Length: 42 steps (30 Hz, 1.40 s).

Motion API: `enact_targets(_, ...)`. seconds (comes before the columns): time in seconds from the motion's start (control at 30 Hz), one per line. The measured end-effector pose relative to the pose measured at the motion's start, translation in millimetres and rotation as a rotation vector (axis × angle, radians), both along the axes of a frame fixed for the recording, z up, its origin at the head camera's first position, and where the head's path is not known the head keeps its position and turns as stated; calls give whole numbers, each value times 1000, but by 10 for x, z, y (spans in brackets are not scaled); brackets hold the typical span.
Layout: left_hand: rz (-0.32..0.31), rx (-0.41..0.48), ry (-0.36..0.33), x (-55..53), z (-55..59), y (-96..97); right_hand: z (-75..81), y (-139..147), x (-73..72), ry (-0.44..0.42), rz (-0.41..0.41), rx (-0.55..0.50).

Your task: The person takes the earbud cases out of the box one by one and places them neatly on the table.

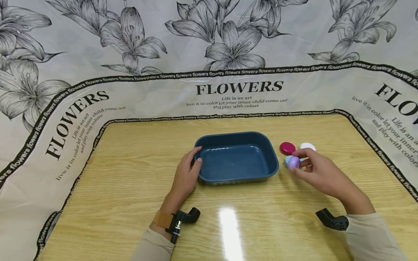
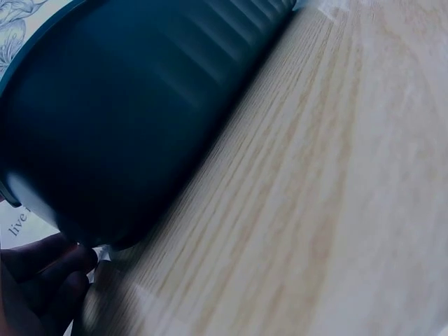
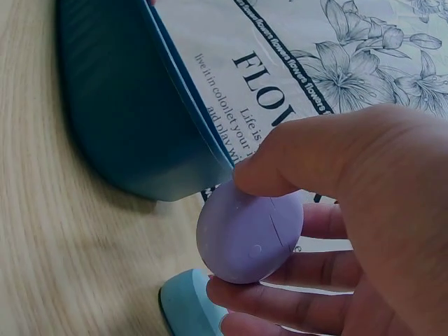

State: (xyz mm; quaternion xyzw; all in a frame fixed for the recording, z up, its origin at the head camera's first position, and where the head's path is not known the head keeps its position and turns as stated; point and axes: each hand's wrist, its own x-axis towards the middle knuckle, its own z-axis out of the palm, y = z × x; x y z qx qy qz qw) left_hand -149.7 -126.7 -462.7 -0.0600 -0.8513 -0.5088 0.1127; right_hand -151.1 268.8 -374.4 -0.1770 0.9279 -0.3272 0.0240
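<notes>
A dark blue rectangular plastic basin (image 1: 236, 178) sits upright on the table, its inside bare. At its left end, my left hand (image 1: 187, 174) holds the rim, with thumb and forefinger tips over the edge; in the left wrist view, its other fingers are curled by the outer wall. To the right of the basin, my right hand (image 1: 321, 174) pinches a smooth purple rounded object (image 3: 248, 231) with a thin seam, thumb on top and fingers beneath. Just behind it is a light blue rounded piece (image 3: 190, 304), partly hidden by the fingers.
Beyond the right hand, a magenta round piece (image 1: 287, 148) and a white one (image 1: 307, 146) lie on the wooden table (image 1: 130, 203). A flower-printed cloth (image 1: 235, 101) rises along the table's back and sides.
</notes>
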Motion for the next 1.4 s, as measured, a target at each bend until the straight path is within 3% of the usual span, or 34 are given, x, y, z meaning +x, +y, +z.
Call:
enact_targets(0.43, -4, -2, -12, -4, 8, -7, 5, 158, 40, -46, -41, 51)
enact_targets(0.63, -5, 11, -4, -12, 26, 10, -59, 211, 32, -68, 12, 81)
enact_targets(0.87, -12, 15, 1, -7, -3, 0, -162, 219, 47, -50, 56, 133)
enact_targets(1.4, -19, 22, 21, 20, -1, -12, -277, 197, 56, 46, 49, 269)
